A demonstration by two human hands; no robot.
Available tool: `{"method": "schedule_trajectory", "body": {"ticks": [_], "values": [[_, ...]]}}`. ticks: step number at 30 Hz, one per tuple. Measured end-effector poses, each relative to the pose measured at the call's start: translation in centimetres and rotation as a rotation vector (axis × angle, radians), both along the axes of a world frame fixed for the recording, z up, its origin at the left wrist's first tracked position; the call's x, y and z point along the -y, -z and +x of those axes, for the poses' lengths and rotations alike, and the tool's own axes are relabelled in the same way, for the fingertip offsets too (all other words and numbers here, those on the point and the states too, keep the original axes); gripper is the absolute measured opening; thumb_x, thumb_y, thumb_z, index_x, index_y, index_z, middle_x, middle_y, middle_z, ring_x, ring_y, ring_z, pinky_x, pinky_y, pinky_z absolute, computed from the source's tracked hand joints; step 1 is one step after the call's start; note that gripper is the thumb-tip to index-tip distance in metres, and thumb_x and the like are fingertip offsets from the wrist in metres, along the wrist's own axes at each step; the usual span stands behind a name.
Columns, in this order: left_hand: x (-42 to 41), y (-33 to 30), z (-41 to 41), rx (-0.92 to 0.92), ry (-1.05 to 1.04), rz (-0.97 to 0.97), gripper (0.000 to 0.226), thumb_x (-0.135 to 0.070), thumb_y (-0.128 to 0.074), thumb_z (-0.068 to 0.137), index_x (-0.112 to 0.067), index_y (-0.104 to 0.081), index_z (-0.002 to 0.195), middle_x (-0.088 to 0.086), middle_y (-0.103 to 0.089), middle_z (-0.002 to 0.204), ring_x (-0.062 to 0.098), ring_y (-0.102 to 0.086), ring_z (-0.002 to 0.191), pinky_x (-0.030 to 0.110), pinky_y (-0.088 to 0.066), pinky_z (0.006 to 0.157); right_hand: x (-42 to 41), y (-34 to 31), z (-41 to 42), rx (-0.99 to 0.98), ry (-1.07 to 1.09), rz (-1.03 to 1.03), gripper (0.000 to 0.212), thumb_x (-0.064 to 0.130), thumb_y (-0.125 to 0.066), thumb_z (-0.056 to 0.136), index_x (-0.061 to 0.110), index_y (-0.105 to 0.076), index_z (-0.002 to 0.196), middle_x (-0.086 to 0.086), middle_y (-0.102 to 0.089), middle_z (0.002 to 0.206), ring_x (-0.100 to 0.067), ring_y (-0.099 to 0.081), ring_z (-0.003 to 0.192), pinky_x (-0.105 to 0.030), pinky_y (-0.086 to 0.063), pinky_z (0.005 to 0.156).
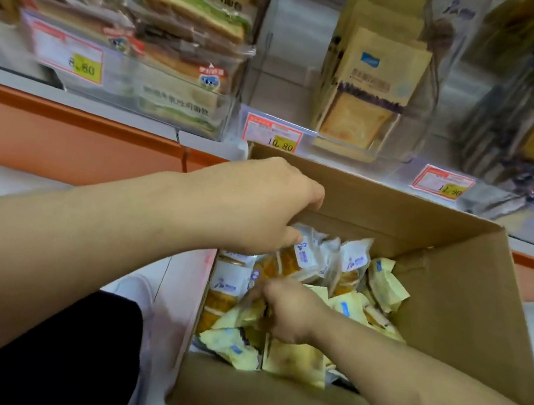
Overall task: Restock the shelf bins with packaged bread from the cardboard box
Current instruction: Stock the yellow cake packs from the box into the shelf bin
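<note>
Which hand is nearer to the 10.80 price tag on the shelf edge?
Left. The left hand sits at the cardboard box's far-left corner, just below the 10.80 price tag. The right hand is lower, down among the packaged bread.

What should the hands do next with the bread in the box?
Probably lift out one packet. Both hands are already down in the cardboard box: the left hand pinches a white packet, the right hand grips a yellow packet.

Open-topped cardboard box (452, 299), packets (290, 358) crowding inside
</note>
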State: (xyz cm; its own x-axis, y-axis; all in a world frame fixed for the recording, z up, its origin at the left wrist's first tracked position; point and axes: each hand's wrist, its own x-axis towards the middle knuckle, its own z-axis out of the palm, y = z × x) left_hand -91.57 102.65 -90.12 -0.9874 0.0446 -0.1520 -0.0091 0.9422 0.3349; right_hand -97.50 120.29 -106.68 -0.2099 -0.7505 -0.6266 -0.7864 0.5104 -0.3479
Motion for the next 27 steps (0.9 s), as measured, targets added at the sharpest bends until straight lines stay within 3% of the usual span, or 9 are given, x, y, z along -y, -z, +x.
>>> {"method": "schedule_trajectory", "body": {"ticks": [3, 6, 9, 12, 14, 17, 19, 22, 27], "values": [[0.3, 0.1, 0.2, 0.005, -0.006, -0.005, 0.041, -0.043, -0.064, 0.097, -0.033, -0.054, 0.135, -0.005, -0.063, 0.13, 0.019, -0.06, 0.118, 0.043, -0.055, 0.095, -0.1, 0.9, -0.5, -0.013, 0.031, 0.001, 0.041, 0.008, -0.072, 0.084, 0.023, -0.078, 0.122, 0.0, -0.075, 0.119, -0.022, -0.068, 0.112, -0.027, -0.055, 0.09], [0.7, 0.1, 0.4, 0.007, -0.017, 0.009, 0.038, -0.046, -0.064, 0.096, -0.033, -0.056, 0.132, -0.004, -0.064, 0.129, 0.02, -0.061, 0.116, 0.044, -0.055, 0.094, -0.3, 0.8, -0.5, -0.051, 0.068, -0.068, 0.024, 0.015, -0.068, 0.092, 0.021, -0.081, 0.111, 0.001, -0.078, 0.113, -0.021, -0.07, 0.108, -0.024, -0.052, 0.086], [0.9, -0.1, 0.1, 0.011, -0.034, 0.031, 0.039, -0.049, -0.063, 0.096, -0.033, -0.058, 0.132, -0.006, -0.066, 0.127, 0.019, -0.062, 0.115, 0.044, -0.056, 0.095, 0.0, -0.1, -0.9, -0.067, 0.154, -0.115, 0.015, 0.019, -0.064, 0.094, 0.025, -0.077, 0.095, 0.005, -0.077, 0.099, -0.019, -0.069, 0.099, -0.033, -0.057, 0.085], [1.1, -0.6, -0.3, 0.0, -0.045, 0.048, 0.039, -0.051, -0.063, 0.096, -0.034, -0.06, 0.131, -0.007, -0.067, 0.128, 0.018, -0.062, 0.117, 0.042, -0.054, 0.098, 0.6, -1.9, -2.2, 0.01, 0.325, -0.227, 0.035, 0.008, -0.063, 0.094, 0.028, -0.059, 0.066, 0.013, -0.065, 0.073, 0.0, -0.062, 0.074, -0.034, -0.054, 0.075], [1.3, -1.4, -0.7, -0.025, -0.052, 0.053, 0.039, -0.051, -0.063, 0.095, -0.034, -0.063, 0.13, -0.009, -0.067, 0.127, 0.015, -0.061, 0.118, 0.04, -0.053, 0.1, 0.6, -4.2, -3.2, 0.06, 0.461, -0.307, 0.037, 0.01, -0.067, 0.097, 0.029, -0.057, 0.066, 0.009, -0.064, 0.072, 0.002, -0.062, 0.069, -0.032, -0.052, 0.071], [2.0, -2.8, -1.0, -0.069, -0.073, 0.093, 0.039, -0.053, -0.064, 0.095, -0.033, -0.066, 0.128, -0.014, -0.07, 0.121, 0.007, -0.064, 0.112, 0.035, -0.053, 0.1, 0.3, -7.9, -4.3, 0.149, 0.628, -0.444, 0.024, 0.015, -0.071, 0.098, 0.021, -0.066, 0.075, -0.01, -0.066, 0.074, -0.015, -0.063, 0.062, -0.035, -0.053, 0.061], [2.4, -3.7, -1.2, -0.081, -0.107, 0.167, 0.037, -0.056, -0.065, 0.093, -0.034, -0.069, 0.122, -0.017, -0.072, 0.112, 0.001, -0.066, 0.104, 0.032, -0.055, 0.097, 0.0, -10.4, -4.9, 0.174, 0.668, -0.553, 0.016, 0.014, -0.073, 0.096, 0.014, -0.07, 0.081, -0.016, -0.068, 0.078, -0.018, -0.061, 0.067, -0.039, -0.055, 0.069], [2.8, -4.7, -1.3, -0.042, -0.145, 0.288, 0.037, -0.062, -0.067, 0.089, -0.037, -0.071, 0.116, -0.021, -0.073, 0.106, -0.007, -0.066, 0.098, 0.027, -0.056, 0.095, -0.6, -14.0, -5.3, 0.208, 0.739, -0.692, 0.012, 0.021, -0.071, 0.095, 0.016, -0.072, 0.085, -0.016, -0.075, 0.086, -0.038, -0.072, 0.086, -0.06, -0.058, 0.089], [2.3, -5.4, -1.9, 0.005, -0.158, 0.404, 0.033, -0.057, -0.08, 0.08, -0.038, -0.072, 0.106, -0.019, -0.075, 0.096, -0.004, -0.068, 0.086, 0.026, -0.058, 0.082, -2.6, -19.8, -5.6, 0.206, 0.862, -0.872, 0.013, 0.014, -0.066, 0.102, 0.008, -0.07, 0.091, -0.026, -0.074, 0.087, -0.051, -0.071, 0.087, -0.068, -0.058, 0.082]]}}
